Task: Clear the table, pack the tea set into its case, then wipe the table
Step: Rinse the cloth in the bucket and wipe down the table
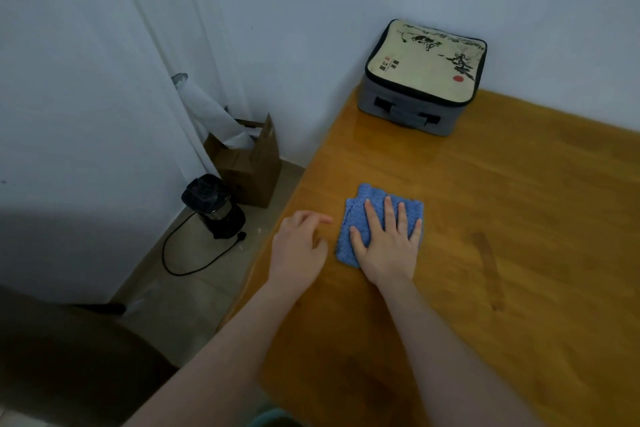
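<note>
A folded blue cloth (360, 215) lies on the wooden table (502, 218) near its left edge. My right hand (388, 243) presses flat on the cloth with straight, spread fingers. Just left of the cloth, my left hand (299, 246) rests on the table's edge with loosely curled fingers and holds nothing. The tea set case (424, 76), grey with a cream ink-painting lid, stands zipped shut at the table's far corner against the wall.
On the floor left of the table stand an open cardboard box (249, 166) with a white roll in it and a black appliance (216, 208) with a trailing cord. A white curtain hangs behind them. A dark chair edge shows at the lower left.
</note>
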`<action>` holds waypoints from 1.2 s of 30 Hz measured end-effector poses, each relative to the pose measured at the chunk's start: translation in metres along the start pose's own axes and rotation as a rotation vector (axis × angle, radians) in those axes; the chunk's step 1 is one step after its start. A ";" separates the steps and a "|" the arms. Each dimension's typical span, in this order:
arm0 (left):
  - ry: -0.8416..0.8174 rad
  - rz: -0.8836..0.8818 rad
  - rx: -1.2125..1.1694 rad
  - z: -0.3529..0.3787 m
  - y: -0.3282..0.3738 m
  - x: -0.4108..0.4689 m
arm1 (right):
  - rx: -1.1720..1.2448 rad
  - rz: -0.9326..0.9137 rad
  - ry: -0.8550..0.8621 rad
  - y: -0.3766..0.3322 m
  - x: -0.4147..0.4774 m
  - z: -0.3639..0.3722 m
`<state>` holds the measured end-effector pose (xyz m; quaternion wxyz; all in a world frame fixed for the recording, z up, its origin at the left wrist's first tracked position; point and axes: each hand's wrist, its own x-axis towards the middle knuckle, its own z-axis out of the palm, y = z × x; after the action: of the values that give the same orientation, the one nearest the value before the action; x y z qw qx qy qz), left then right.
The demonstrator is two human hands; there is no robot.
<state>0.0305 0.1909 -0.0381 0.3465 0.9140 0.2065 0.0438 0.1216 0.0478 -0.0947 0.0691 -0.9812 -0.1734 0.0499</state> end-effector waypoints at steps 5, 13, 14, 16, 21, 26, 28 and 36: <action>-0.022 0.005 0.026 0.010 0.003 0.049 | -0.026 0.000 -0.044 0.003 0.061 -0.006; -0.006 -0.028 0.097 0.023 0.006 0.094 | -0.015 -0.077 -0.026 -0.006 0.136 -0.010; 0.000 -0.034 0.103 0.024 0.005 0.097 | -0.014 -0.091 -0.025 -0.008 0.144 -0.010; 0.012 -0.038 0.117 0.025 0.003 0.099 | -0.020 -0.122 -0.018 -0.013 0.157 -0.009; 0.070 -0.057 0.132 0.025 -0.005 0.093 | -0.033 -0.197 -0.011 -0.023 0.174 -0.007; 0.116 -0.078 0.183 0.021 -0.020 0.072 | -0.041 -0.266 -0.033 -0.026 0.164 -0.008; 0.120 -0.103 0.218 0.019 -0.026 0.063 | -0.030 -0.299 -0.021 -0.033 0.152 -0.005; 0.174 -0.232 0.258 0.001 -0.047 0.019 | -0.019 -0.411 -0.001 -0.060 0.103 0.005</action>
<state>0.0314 0.2300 -0.0707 0.2100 0.9137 0.3435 0.0557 0.1970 0.1397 -0.0983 0.0684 -0.9258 -0.3703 0.0335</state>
